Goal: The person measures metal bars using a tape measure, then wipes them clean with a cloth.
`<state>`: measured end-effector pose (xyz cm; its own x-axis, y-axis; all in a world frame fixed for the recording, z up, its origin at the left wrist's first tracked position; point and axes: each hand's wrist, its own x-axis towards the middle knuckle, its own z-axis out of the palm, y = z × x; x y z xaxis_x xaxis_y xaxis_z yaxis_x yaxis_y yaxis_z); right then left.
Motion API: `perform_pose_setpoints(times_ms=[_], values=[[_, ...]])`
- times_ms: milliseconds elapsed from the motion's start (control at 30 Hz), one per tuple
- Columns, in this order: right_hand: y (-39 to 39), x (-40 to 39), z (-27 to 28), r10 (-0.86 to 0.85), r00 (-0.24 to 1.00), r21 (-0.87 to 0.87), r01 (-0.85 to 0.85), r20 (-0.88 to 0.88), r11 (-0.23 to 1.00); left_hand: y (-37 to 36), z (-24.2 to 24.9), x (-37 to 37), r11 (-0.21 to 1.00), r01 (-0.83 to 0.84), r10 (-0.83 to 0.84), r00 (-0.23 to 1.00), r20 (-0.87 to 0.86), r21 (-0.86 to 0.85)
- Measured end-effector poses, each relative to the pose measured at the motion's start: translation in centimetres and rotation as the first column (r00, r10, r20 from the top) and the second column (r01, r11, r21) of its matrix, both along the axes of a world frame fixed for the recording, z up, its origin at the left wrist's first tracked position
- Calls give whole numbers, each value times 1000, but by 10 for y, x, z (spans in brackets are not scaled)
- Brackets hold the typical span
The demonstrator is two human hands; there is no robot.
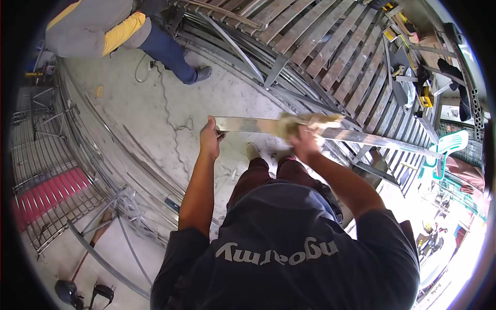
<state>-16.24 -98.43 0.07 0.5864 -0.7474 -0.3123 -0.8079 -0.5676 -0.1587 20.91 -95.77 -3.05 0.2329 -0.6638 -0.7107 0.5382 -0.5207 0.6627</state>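
Note:
A long flat metal bar (248,124) runs across in front of me, from my left hand out to the right past the slatted bench. My left hand (209,137) grips its left end, thumb on top and fingers curled beneath. Around the middle of the bar, my right hand (306,144) presses a crumpled, yellowish rag (289,126) onto the metal. The rag is blurred, with a loose end trailing to the right. To the right of the rag the bar passes close along the bench's near edge.
A bench of metal slats (330,57) fills the upper right. Another person (119,31) in yellow sleeves stands at the upper left. A cable (173,121) lies on the floor. Metal racks (49,175) are on the left, and a turquoise plastic chair (450,144) stands at right.

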Motion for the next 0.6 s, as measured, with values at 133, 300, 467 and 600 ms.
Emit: perform_pose_setpoints(times_ms=[133, 300, 467, 600], values=[[-17, 172, 10, 277, 931, -188, -236, 239, 953, 4, -5, 5, 1000, 5, -5, 1000, 22, 3], [-26, 138, 27, 239, 927, -147, -204, 290, 968, 0, -9, -1, 994, -99, 92, 988, 125, 48], [-17, -129, 24, -185, 979, -58, 180, -89, 982, -9, -34, 15, 999, -50, 50, 989, 138, -2], [-13, -229, 35, -414, 910, -243, 408, 29, 880, -29, -14, 13, 992, -124, 121, 989, 84, 31]])
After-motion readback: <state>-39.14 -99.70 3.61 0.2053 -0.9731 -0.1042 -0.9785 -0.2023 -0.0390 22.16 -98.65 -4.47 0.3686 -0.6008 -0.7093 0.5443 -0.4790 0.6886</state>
